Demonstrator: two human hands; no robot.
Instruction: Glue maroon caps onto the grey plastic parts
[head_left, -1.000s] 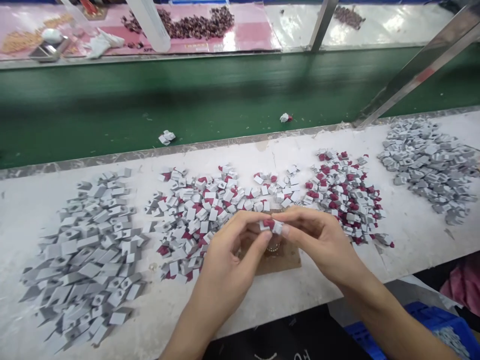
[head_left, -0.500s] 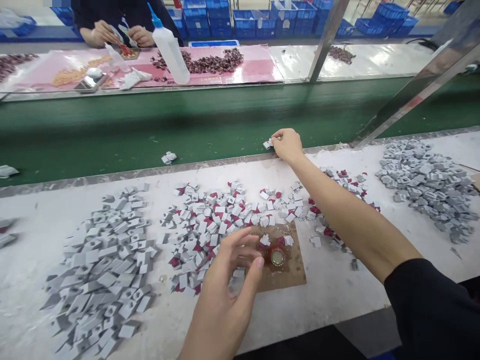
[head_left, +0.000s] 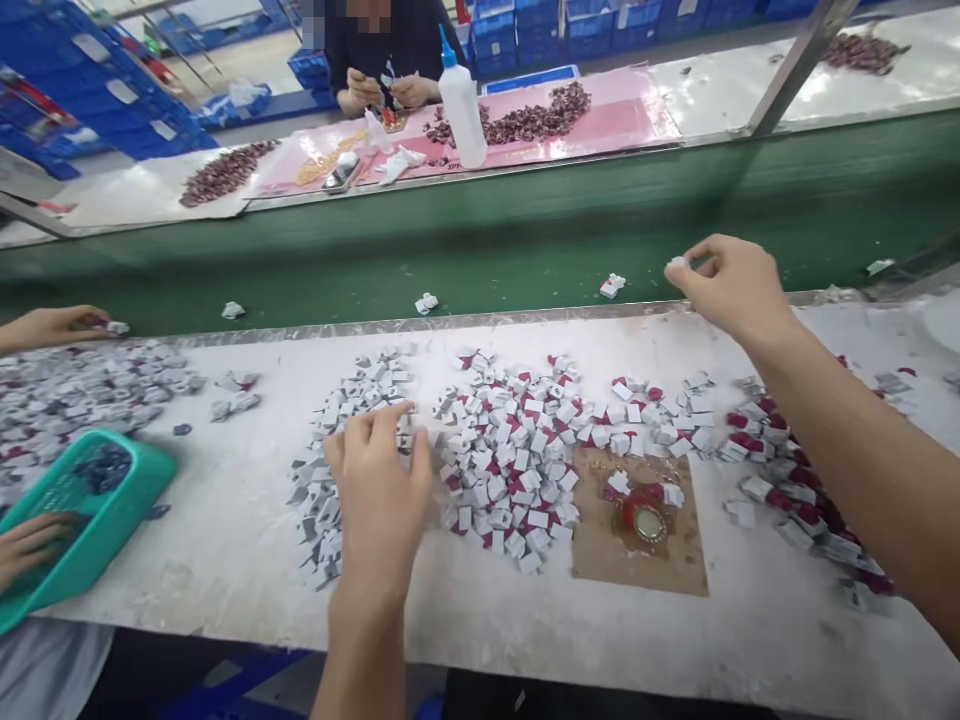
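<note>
My left hand (head_left: 379,490) is over a pile of small grey plastic pieces (head_left: 322,500). Its thumb stands apart from the fingers, and nothing shows in it. Over the green conveyor belt (head_left: 525,220), my right hand (head_left: 739,290) pinches a small white plastic piece (head_left: 677,263) between thumb and fingertips. A white piece with a bit of red (head_left: 613,286) lies on the belt left of that hand. Between my arms is a heap of white-and-dark-red pieces (head_left: 510,450). Beside it lies a brown board (head_left: 637,580), bearing a round red-rimmed cap (head_left: 649,522) in a wet patch.
At the left, a co-worker's hand (head_left: 52,328) holds a small piece by the belt; another hand (head_left: 34,545) is in a green basket (head_left: 142,480). Across the belt, a person works behind a white bottle (head_left: 463,115). A metal post (head_left: 799,70) rises at the right.
The view has turned left. My left hand has moved from near the brown board to the grey pile. My right hand has moved right, away from a piece now lying loose on the belt.
</note>
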